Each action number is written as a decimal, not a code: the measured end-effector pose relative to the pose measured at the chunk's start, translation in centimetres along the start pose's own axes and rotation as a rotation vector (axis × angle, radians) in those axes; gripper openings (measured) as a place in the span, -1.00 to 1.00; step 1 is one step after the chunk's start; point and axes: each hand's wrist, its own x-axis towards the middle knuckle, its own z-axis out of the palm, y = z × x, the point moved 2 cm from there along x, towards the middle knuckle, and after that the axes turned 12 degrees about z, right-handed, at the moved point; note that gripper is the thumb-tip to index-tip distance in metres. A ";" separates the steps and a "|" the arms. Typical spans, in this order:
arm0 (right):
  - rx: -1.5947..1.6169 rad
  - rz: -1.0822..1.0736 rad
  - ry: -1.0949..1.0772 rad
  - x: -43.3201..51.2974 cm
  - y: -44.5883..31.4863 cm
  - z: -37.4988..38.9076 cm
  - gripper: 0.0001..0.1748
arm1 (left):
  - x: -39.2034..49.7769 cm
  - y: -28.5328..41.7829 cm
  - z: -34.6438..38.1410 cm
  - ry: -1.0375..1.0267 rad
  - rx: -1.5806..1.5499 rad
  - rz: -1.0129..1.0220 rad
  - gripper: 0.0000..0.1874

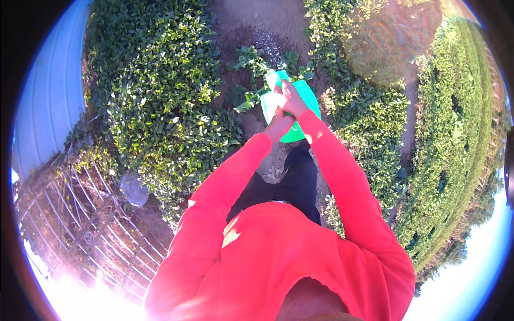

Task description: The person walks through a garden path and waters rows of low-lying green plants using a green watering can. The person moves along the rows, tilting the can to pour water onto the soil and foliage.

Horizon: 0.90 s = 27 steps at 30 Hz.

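Both of my hands are on a green plastic watering can [308, 96], held out in front of my legs. My left hand [278, 125] is nearer my body, and my right hand [292, 98] lies ahead of it, overlapping it. They close around the can's handle, which the fingers largely hide. From the far end of the can, a spray of water [268, 46] falls forward toward the brown soil [261, 14]. Broad-leaved green plants [251, 60] grow low on the ground around that end.
Dense leafy hedge rows flank me, one on the left [160, 88] and one on the right [367, 108]. A metal fence [100, 228] stands at the lower left, below a pale corrugated panel [54, 88]. Further hedge rows [453, 120] run along the far right.
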 end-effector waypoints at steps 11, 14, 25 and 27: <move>-0.206 -0.135 -0.017 -2.2 -1.9 -0.4 -0.35 | -2.2 0.2 0.7 0.045 -0.010 -0.106 -0.57; 0.378 -0.148 -0.063 -1.7 2.0 1.0 -0.65 | -2.3 -1.6 0.6 0.016 -0.010 -0.045 -0.58; -0.265 -0.157 0.171 -5.0 1.7 0.2 -0.69 | -5.3 -3.5 2.1 0.055 0.072 0.058 -0.75; -0.183 -0.251 0.177 -3.3 5.3 1.0 -0.70 | -5.3 -4.0 2.6 0.073 0.005 0.025 -0.74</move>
